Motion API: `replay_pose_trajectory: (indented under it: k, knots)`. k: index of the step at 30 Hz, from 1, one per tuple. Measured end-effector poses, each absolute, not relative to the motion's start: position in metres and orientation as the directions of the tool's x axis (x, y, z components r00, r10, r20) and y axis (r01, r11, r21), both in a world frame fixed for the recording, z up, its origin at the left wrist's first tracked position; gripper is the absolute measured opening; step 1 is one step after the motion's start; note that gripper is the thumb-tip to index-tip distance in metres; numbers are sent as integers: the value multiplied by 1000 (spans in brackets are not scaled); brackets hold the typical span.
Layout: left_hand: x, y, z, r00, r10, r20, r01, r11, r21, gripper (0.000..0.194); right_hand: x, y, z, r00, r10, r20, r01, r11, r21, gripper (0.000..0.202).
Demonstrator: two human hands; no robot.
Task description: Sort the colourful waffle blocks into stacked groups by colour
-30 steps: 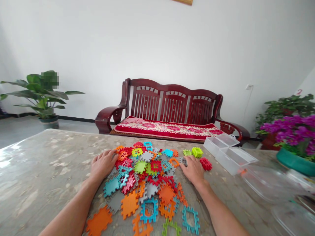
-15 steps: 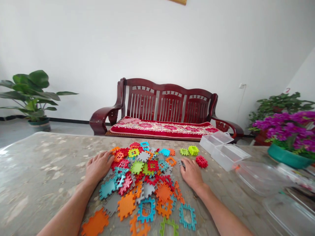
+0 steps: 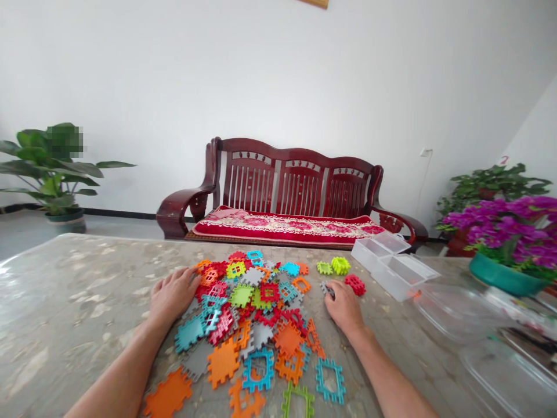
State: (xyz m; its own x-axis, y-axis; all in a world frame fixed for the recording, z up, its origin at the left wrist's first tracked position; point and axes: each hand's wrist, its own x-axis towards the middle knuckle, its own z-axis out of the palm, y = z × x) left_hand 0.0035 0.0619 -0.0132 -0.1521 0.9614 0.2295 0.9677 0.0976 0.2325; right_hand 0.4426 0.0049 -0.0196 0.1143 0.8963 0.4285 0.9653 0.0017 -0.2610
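A heap of flat notched plastic pieces in orange, blue, red, green and grey spreads over the middle of the table, among them a lime green piece [image 3: 241, 295] and an orange piece [image 3: 223, 363]. My left hand [image 3: 172, 292] rests at the heap's left edge, fingers apart and holding nothing. Right of the heap, my right hand [image 3: 342, 302] has its fingers on a small grey piece [image 3: 325, 287]. Just beyond that hand are a red stack [image 3: 355, 284], a lime green stack [image 3: 340, 266] and a single lime green piece [image 3: 324, 267].
Clear plastic boxes [image 3: 398, 277] and transparent lids [image 3: 461, 313] lie on the right of the table [image 3: 87, 290]. A teal pot [image 3: 507, 277] with purple flowers stands at the far right. Behind the table is a dark red wooden bench [image 3: 300, 186].
My right hand has shifted slightly to the right with the small grey piece at its fingers. My left hand stays in nearly the same place.
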Motion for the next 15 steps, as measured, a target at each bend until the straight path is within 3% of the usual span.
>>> replay_pose_trajectory:
  k: [11, 15]
  knots:
    - [3, 62, -17, -160, 954, 254, 967, 100, 234, 51, 440, -1, -12, 118, 895, 429, 982, -42, -183, 29]
    - [3, 63, -17, -158, 957, 244, 968, 102, 229, 53, 432, -2, -10, 55, 878, 475, 976, 52, -211, 28]
